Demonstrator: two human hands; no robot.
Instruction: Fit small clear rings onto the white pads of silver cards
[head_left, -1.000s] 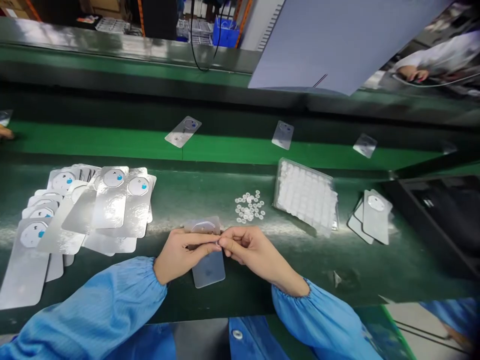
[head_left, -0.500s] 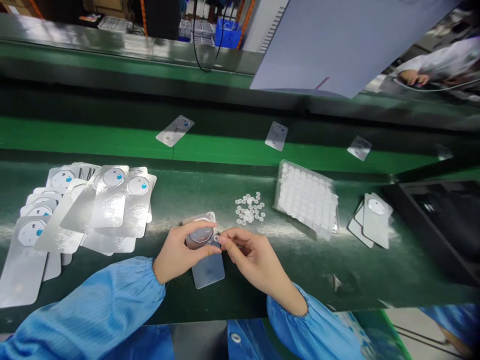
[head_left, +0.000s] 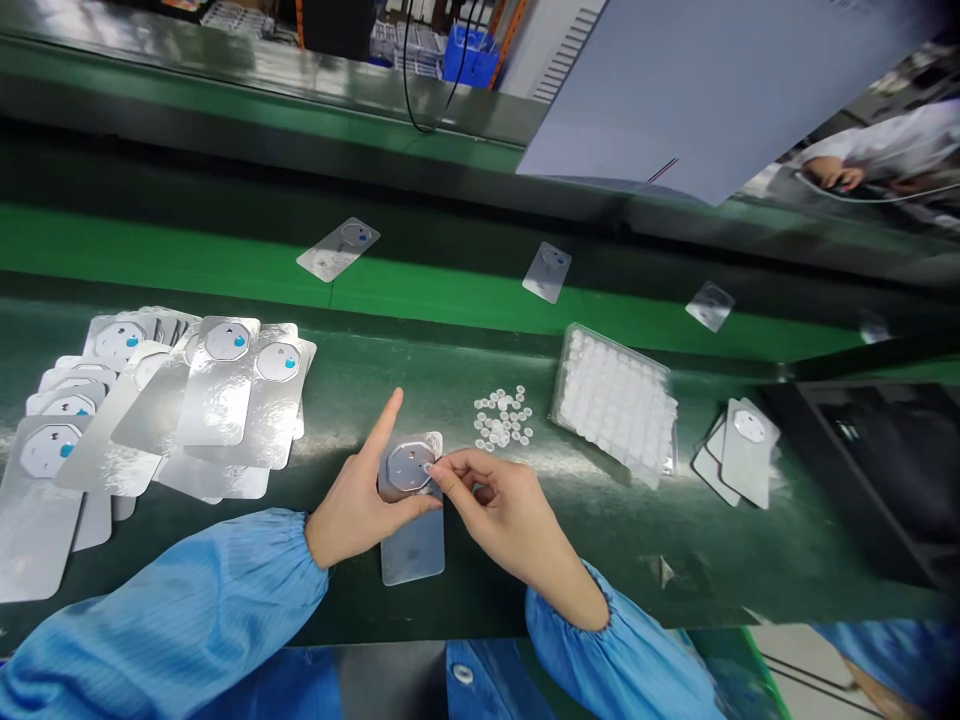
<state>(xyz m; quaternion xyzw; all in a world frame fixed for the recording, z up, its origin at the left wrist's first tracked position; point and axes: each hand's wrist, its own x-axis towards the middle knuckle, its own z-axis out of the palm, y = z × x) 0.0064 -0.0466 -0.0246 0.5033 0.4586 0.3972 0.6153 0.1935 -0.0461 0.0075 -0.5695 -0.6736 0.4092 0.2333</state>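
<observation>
A silver rounded plate (head_left: 412, 550) with an octagonal panel near its top lies on the bench in front of me. My left hand (head_left: 360, 505) is at its left side, thumb lying across the plate and index finger stretched away, so the hand is open. Over the panel's right edge, my right hand (head_left: 499, 500) pinches a small clear ring (head_left: 429, 468) between thumb and forefinger. Several similar clear rings (head_left: 504, 418) lie loose just beyond my right hand.
Overlapping silver plates (head_left: 217, 400), many with blue dots, spread at the left. Right of the loose rings stands a clear tray (head_left: 615, 405) of white pieces. Farther right are a few plates (head_left: 750, 455) and a black box (head_left: 862, 480). Across the bench, a co-worker's hand (head_left: 832, 173) shows.
My left index finger has lifted off the plate and straightened away from the thumb. My right hand has shifted the ring slightly left, onto the octagonal panel's edge.
</observation>
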